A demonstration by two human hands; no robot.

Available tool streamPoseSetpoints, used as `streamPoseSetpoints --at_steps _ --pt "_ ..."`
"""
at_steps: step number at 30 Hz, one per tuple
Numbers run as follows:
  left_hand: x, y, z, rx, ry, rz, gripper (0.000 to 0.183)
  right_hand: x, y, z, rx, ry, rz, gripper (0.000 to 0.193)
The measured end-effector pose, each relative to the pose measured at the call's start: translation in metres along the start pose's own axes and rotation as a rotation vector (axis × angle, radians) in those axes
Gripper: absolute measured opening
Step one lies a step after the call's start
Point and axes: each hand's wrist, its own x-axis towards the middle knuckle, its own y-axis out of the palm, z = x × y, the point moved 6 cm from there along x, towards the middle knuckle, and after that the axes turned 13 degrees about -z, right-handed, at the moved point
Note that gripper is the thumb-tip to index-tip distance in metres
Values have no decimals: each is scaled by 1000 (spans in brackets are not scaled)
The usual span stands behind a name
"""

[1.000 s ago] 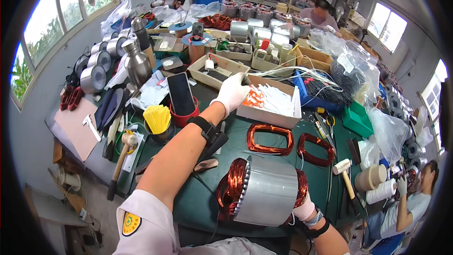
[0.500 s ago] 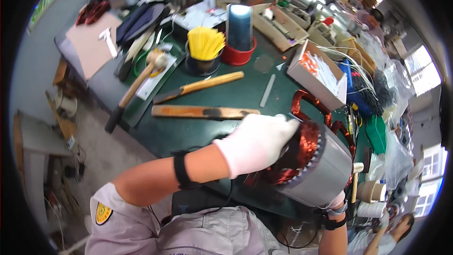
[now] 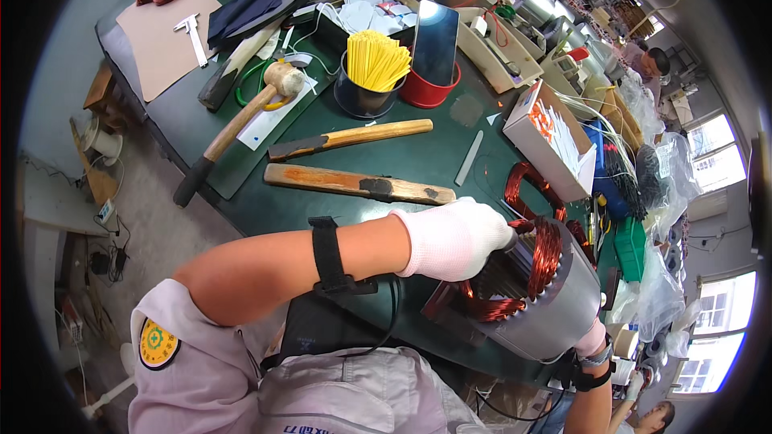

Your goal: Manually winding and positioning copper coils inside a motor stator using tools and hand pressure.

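Observation:
A grey metal motor stator (image 3: 555, 313) with red copper coils (image 3: 547, 257) in its slots lies tilted at the table's near right, its bore facing up and left. My left hand (image 3: 458, 239), in a white glove, is at the open end beside the copper wire. Its fingers are curled closed; what they pinch is hidden. Against the stator's lower right side rests my right hand (image 3: 592, 341), gloved too, its fingers out of sight behind the housing. Another copper coil (image 3: 535, 185) lies just beyond the stator.
On the green table (image 3: 322, 229) lie two wooden bars (image 3: 362, 185), a mallet (image 3: 249, 124) and a pale flat strip (image 3: 470, 158). Behind them stand a pot of yellow strips (image 3: 374, 64), a phone (image 3: 435, 44) in a red dish, and a carton (image 3: 551, 141). Other people sit at the right.
The stator has tilted so more of its bore and slots show. My left hand has shifted down along the coil end, fingers still curled. My right hand stays against the housing.

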Motion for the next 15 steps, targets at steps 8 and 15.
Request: streamPoseSetpoints --at_steps 8,15 --pt "16 15 -15 534 114 113 13 -14 42 -28 75 78 37 65" --pt "10 13 -13 579 173 -58 9 0 64 -30 112 134 71 64"
